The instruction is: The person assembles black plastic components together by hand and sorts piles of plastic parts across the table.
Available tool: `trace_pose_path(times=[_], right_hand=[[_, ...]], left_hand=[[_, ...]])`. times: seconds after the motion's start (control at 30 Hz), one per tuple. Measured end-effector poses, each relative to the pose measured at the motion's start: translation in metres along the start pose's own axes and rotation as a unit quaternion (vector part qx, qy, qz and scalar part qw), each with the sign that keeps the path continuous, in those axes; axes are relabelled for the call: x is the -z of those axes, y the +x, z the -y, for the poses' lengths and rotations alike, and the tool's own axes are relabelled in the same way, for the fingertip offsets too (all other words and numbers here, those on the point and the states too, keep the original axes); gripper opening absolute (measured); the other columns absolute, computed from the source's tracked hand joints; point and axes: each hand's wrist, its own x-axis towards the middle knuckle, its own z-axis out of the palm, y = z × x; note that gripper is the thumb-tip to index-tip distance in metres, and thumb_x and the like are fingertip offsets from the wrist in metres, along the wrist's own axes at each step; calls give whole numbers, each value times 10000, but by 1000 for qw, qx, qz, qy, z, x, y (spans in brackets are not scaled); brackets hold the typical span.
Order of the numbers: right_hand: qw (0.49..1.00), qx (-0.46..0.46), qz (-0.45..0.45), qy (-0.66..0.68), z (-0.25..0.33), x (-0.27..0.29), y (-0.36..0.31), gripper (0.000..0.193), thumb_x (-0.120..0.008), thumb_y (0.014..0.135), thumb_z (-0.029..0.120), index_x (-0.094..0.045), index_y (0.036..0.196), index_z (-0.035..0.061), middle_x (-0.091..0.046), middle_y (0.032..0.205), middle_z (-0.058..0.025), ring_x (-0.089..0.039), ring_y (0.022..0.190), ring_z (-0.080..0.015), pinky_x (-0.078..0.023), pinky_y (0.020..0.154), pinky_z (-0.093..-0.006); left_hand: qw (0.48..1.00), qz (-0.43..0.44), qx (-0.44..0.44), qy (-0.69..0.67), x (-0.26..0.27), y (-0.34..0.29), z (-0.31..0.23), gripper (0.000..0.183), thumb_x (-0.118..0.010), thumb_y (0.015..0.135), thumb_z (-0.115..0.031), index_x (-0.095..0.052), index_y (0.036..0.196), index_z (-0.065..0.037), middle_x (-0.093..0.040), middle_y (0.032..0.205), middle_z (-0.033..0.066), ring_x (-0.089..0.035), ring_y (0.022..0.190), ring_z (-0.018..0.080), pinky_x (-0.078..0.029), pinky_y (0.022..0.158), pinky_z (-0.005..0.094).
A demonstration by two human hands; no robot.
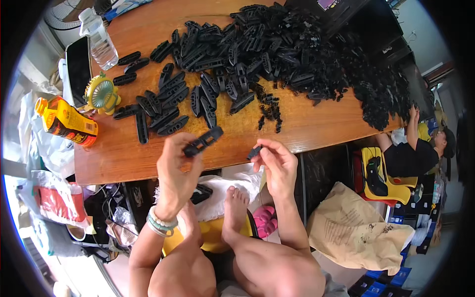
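Over the table's front edge, my left hand [177,161] grips a long black plastic part [204,141] with slots along it, tilted up to the right. To its right, my right hand [277,167] pinches a small black plastic piece [254,152] between thumb and fingertips. The two pieces are apart. Beyond my hands, several long black parts [170,94] like the one I hold lie loose on the wooden table [123,161]. A cluster of small black pieces [269,106] is spread right of them. Another black part [201,193] rests on white cloth by my lap.
A large heap of black parts [277,39] covers the back and right. At left stand an orange-labelled bottle [69,121], a small fan [102,94], a clear bottle [100,42] and a phone [79,72]. A paper sack [354,225] and another person [415,153] are at right.
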Motion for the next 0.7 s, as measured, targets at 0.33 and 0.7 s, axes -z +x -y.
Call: trace_pose_path(times=[0.33,0.7], right_hand=[[988,124,-6,-91,16,-30,-21,182,-640,798,-78,-634,979,-57,-588,914,-73,-503,810,-115,-414,746,-224],[990,66,-34,-120,20,-37,-37,126,-615,829,-49,-638,953,-54,-631,952,-101,-576,860,-129,-473,781,-247]], left_hand=[[958,159,159,-180,-8,-11,-28,258,-627,800,31,-560,1049,30,-586,992,68,-579,876,113,-504,773,242],[874,211,267,-347,-8,-11,-33,396,-588,799,79,-469,1168,2,-633,872,91,-637,776,169,-521,686,254]])
